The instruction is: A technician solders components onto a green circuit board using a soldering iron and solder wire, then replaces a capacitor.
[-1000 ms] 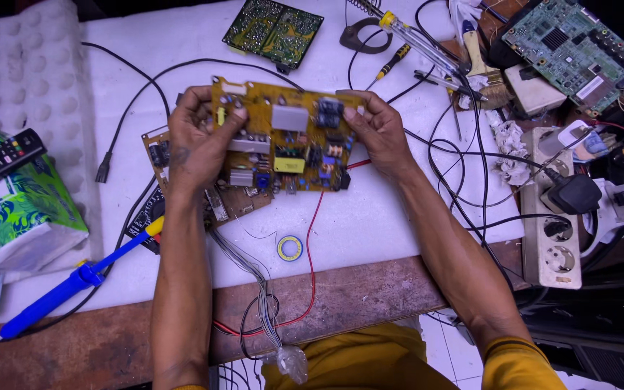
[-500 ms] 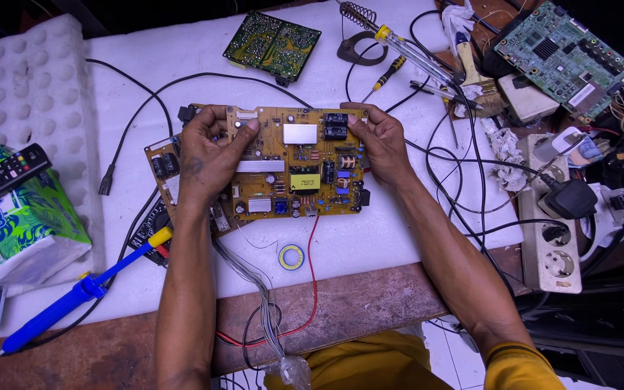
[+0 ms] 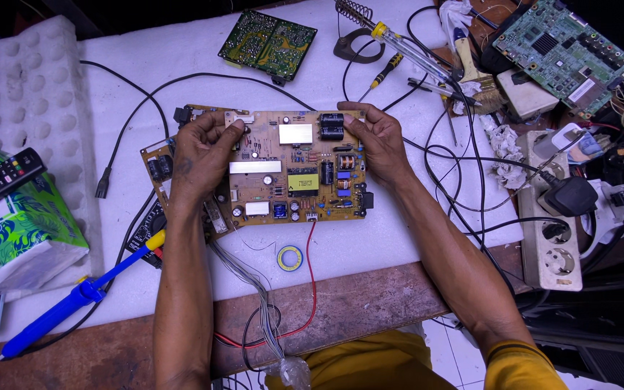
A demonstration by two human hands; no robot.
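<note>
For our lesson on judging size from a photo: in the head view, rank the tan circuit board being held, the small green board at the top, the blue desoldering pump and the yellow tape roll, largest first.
1. Tan circuit board
2. Blue desoldering pump, long but thin, so its rank against the next is unsure
3. Green board
4. Yellow tape roll

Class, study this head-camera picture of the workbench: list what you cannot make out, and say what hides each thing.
- Yellow circuit board, head view: its upper corners lie under the left hand and right hand.
- Second board: mostly hidden under the yellow one and the left hand.
- Blue tool: its tip is too small to tell.
- Green board: its far part is cut off by the top edge.
</note>
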